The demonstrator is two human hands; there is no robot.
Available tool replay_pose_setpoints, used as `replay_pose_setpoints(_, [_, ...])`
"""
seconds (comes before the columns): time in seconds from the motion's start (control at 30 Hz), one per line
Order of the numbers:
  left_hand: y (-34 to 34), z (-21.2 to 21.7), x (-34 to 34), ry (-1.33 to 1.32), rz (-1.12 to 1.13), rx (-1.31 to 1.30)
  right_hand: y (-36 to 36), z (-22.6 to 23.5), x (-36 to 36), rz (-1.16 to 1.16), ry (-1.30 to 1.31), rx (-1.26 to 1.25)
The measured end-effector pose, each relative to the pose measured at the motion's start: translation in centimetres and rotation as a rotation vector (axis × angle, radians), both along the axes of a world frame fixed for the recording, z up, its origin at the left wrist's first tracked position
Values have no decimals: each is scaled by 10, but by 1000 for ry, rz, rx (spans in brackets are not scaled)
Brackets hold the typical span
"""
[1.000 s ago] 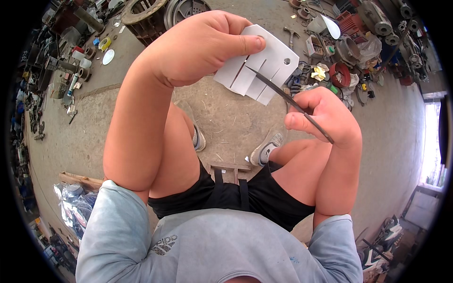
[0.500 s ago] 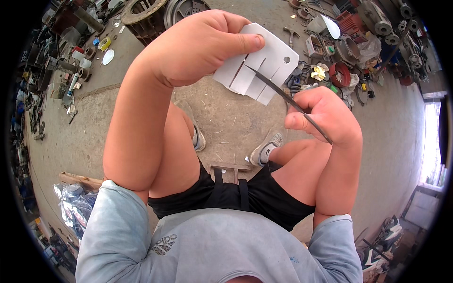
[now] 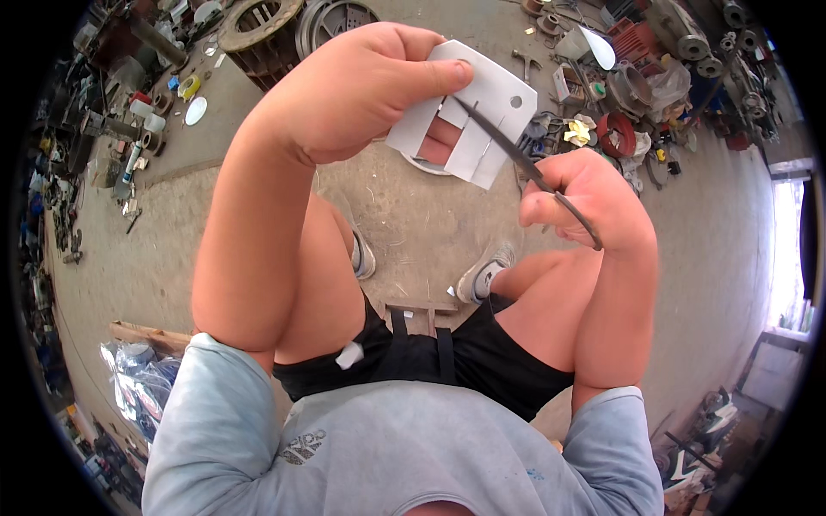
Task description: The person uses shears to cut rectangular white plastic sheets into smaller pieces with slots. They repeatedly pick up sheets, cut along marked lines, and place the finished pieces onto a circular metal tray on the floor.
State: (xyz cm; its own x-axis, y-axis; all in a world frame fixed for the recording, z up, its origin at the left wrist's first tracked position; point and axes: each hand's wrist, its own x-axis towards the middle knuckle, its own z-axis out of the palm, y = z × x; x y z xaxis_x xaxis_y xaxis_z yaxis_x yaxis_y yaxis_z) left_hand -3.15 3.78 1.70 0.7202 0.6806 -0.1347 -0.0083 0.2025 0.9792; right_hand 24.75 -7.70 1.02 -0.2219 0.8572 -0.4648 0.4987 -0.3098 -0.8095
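Note:
My left hand (image 3: 366, 95) is closed on a white card (image 3: 489, 79), its thumb pressing the top left part. The card has clipped corners, a round hole at its right and slits running up from the lower edge. A notch gapes between two of its strips, and fingers behind the card show through it. My right hand (image 3: 598, 202) grips dark scissors (image 3: 508, 146), whose blades point up and left across the card to the top of the notch. Above my black shorts, a small blurred white scrap (image 3: 350, 355) appears.
A round slotted metal frame (image 3: 258, 34) stands ahead on the concrete floor. A hammer (image 3: 528, 62), a red ring (image 3: 615, 133) and many metal parts lie ahead to the right. At the left are a yellow tape roll (image 3: 189, 86) and plastic-wrapped goods (image 3: 142, 378). A wooden piece (image 3: 422, 304) lies between my feet.
The strip between two slits has come out of the card, leaving a notch. A white scrap now shows over my shorts. The scissor tips have shifted slightly upward.

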Motion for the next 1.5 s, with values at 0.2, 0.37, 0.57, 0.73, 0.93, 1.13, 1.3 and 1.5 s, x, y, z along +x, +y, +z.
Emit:
replay_pose_setpoints(0.2, [4,1,6,-200,165,-74,-2,-7,-13,-454,316,281])
replay_pose_setpoints(0.37, [-9,0,24,-366,193,-143,6,-8,-45,-670,496,324])
replay_pose_setpoints(0.57, [-28,10,33,-437,86,-266,3,2,-35,-631,582,459])
replay_pose_setpoints(0.73, [-32,2,34,-355,102,-214,-3,1,-28,-541,508,528])
replay_pose_setpoints(0.93, [-46,17,35,-555,350,-121,-5,-12,-43,-530,260,799])
replay_pose_setpoints(1.13, [-45,20,33,-675,377,-52,-9,-21,-51,-437,178,733])
replay_pose_setpoints(1.3, [-46,16,37,-676,371,-60,-9,-21,-51,-450,193,729])
replay_pose_setpoints(1.5, [-52,17,43,-652,432,-48,-6,-27,-52,-447,152,890])
